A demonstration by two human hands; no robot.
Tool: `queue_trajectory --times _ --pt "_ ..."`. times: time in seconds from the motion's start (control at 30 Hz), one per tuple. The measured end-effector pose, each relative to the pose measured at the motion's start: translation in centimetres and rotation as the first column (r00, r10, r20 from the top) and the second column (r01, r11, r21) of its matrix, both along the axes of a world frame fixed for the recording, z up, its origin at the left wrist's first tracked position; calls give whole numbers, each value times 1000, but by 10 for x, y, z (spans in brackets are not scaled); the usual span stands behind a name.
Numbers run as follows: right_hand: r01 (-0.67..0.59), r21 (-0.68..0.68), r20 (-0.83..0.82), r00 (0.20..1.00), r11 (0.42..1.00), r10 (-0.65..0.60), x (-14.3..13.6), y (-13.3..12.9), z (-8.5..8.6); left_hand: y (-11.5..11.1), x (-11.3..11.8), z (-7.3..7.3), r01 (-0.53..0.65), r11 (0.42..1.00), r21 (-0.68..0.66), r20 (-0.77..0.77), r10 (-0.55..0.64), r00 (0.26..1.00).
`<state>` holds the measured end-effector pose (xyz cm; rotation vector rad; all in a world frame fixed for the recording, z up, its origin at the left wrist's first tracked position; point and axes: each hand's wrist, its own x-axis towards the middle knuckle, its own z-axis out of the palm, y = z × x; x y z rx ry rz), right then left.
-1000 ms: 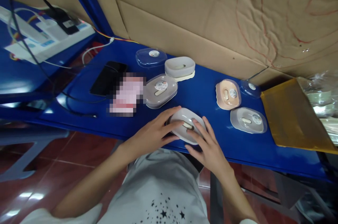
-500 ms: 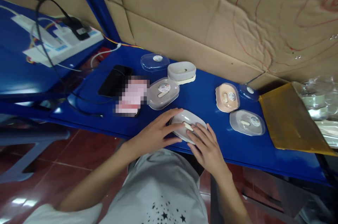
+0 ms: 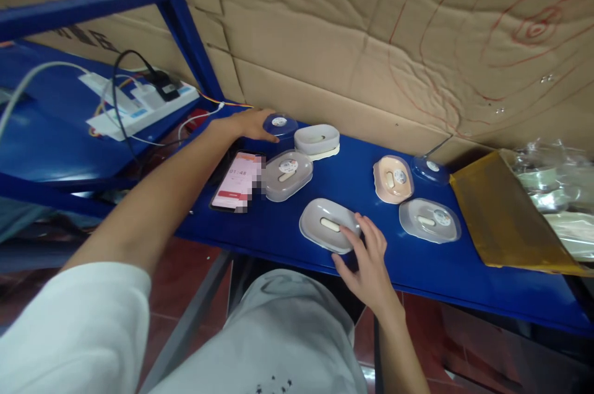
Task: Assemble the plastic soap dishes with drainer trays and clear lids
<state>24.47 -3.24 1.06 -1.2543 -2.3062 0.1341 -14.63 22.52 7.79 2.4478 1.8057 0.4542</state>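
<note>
At the front of the blue table, my right hand (image 3: 369,255) is curled around the right end of a light grey oval soap dish (image 3: 315,236). Its thumb is at the near rim and a fingertip reaches inside, beside a cream oblong piece (image 3: 330,225). My left hand (image 3: 253,125) is stretched to the back of the table, thumb and fingers about the left end of a clear plastic lid (image 3: 288,130) with a round sticker. Between them sit a grey soap dish under a clear lid (image 3: 288,176) and a deeper grey oval tray (image 3: 318,140) resting on a cream piece.
A lit phone (image 3: 236,180) lies on the left, near a power strip (image 3: 143,112) with cables. To the right are a peach lidded dish (image 3: 393,179), a grey lidded dish (image 3: 430,221), another clear lid (image 3: 430,170) and a cardboard box (image 3: 492,214) of wrapped items. Cardboard (image 3: 325,60) lines the back.
My left hand has left the grey soap dish and reached back and left to the clear lid. My right hand stays at the dish's right end. The view has shifted slightly.
</note>
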Motion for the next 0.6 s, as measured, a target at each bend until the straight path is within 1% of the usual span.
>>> queue_trajectory --times 0.03,0.1,0.13,0.17,0.2,0.23,0.27,0.3,0.33,0.37,0.4,0.43,0.5,0.53,0.6 --pt "0 -5 -2 1000 1000 0 0 0 0 1 -2 0 1 999 -46 -10 -2 1000" --pt "3 -19 -6 1000 1000 -3 1 -1 -1 -8 -3 5 -43 992 -118 -25 40 999" --pt "7 -27 -12 1000 1000 -8 1 -1 -1 -18 -2 10 -82 990 -119 -23 79 997" --pt "14 -34 -22 1000 999 -15 1 -1 -1 -31 1 16 -108 990 -89 -10 108 994" --pt "22 -41 -36 999 999 -24 2 -1 -2 -47 5 22 -125 990 -61 1 126 992" --pt "28 -46 -55 998 999 -30 2 -2 -2 -66 12 27 -117 993 -28 21 117 993" --pt "30 -47 -79 996 998 -34 3 -3 -2 -87 21 30 -79 996 45 95 74 993" --pt "31 -41 -110 993 999 -35 4 -3 -3 -109 33 31 2 995 96 165 -18 986" --pt "30 -24 -147 989 999 -34 5 -4 -4 -132 47 30 150 985 88 202 -165 965" --pt "31 3 -187 982 1000 -30 6 -5 -5 -154 62 26 294 953 75 233 -303 924" --pt "34 37 -224 974 999 -24 7 -6 -6 -173 77 19 385 922 53 261 -385 885" --pt "36 72 -251 968 997 -16 8 -7 -6 -189 90 11 447 894 40 285 -439 852" --pt "32 105 -253 967 994 -5 9 -6 -7 -210 111 -8 512 859 25 333 -490 806" --pt "24 97 -230 973 995 -1 9 -6 -8 -214 118 -17 524 852 14 355 -494 794" --pt "-6 47 -166 986 999 14 9 -3 -7 -215 123 -32 521 853 -9 391 -477 787"
